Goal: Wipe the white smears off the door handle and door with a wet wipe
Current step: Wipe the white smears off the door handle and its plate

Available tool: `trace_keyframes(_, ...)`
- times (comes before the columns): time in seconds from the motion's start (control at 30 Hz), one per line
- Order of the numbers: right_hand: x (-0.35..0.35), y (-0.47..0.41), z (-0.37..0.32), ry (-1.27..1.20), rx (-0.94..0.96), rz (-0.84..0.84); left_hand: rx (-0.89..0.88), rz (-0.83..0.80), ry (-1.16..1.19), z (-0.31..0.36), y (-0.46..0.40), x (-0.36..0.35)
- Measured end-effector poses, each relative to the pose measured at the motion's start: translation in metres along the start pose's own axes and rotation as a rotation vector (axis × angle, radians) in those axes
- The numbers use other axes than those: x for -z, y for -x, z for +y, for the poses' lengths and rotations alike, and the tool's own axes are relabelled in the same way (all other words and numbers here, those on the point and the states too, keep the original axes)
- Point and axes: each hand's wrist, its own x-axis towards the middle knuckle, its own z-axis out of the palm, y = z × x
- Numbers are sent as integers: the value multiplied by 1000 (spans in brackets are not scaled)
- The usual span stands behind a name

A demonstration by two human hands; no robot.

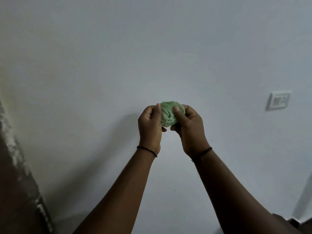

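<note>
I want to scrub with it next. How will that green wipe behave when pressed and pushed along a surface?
The green wipe is bunched and creased between the left hand and right hand, so it is probably soft and floppy. It looks light, pinched by fingertips alone. Pushed, it would likely crumple rather than slide flat.

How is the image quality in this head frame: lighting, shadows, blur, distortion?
Head view: dim, flat light; the crumpled green wipe held by the left hand and right hand stays legible; soft arm shadows on the pale wall; the dark smeared door edge is blurred; wide-angle tilt skews the white switch plate.
</note>
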Motion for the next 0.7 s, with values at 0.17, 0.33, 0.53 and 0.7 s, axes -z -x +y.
trace_keyframes(0.17, -34, 9, 15, 42, 39, -52, -48, 165, -29, 13, 6, 38)
trace_keyframes(0.33, -68, 34, 43, -43, -27, -222, -73, 372, -102, 17, 33, 84)
trace_keyframes(0.53, -133, 84, 62, -94, 17, -450, -220, 551, -437, 55, 79, 156)
trace_keyframes(0.7, -186, 118, 42, -314, 15, -526, -401, 690, -572, 111, 115, 194)
